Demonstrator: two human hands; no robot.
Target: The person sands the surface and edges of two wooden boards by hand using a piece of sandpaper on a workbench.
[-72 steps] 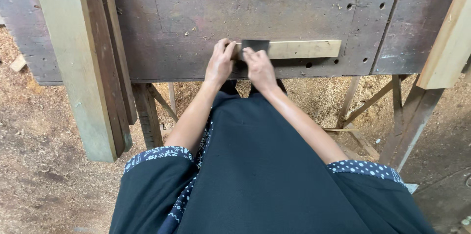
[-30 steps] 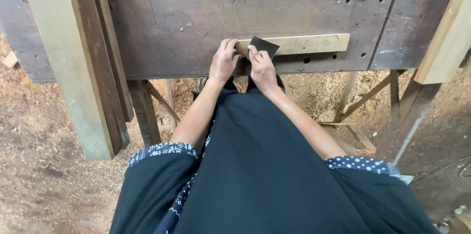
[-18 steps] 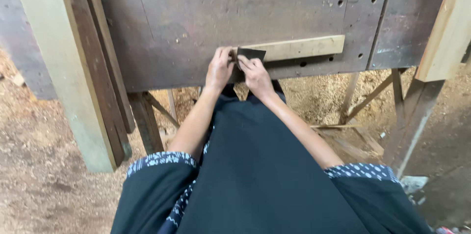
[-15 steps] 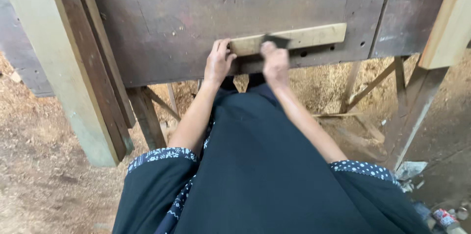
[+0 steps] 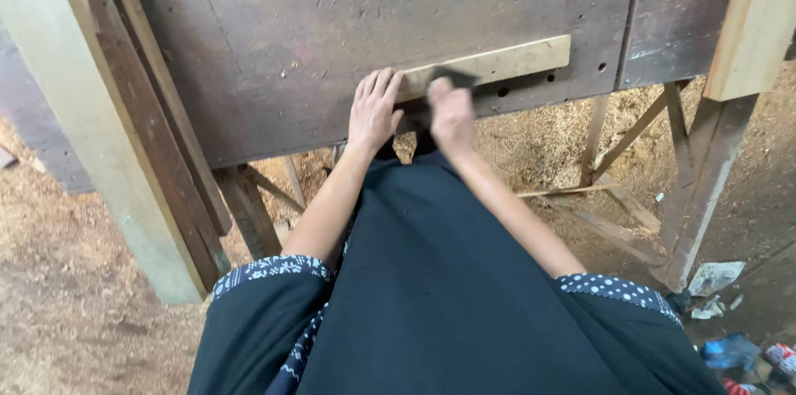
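A pale wooden strip (image 5: 506,63) lies along the near edge of a dark, worn workbench (image 5: 332,22). My left hand (image 5: 373,109) rests flat on the strip's left end, fingers spread, pressing it down. My right hand (image 5: 452,113) is closed on a small dark sheet (image 5: 452,77), which looks like sandpaper, and holds it against the strip just right of the left hand. The hand is blurred by motion.
A pale wooden post with darker boards (image 5: 108,130) stands at the left. Another light post (image 5: 746,38) stands at the right. Bench legs and braces (image 5: 630,155) cross below. Sawdust (image 5: 75,279) covers the floor, and litter (image 5: 730,353) lies at the lower right.
The right hand has been sliding the dark sheet back and forth along the strip and now sits closer to the left hand. The left hand stays on the strip's end. The camera has shifted slightly.
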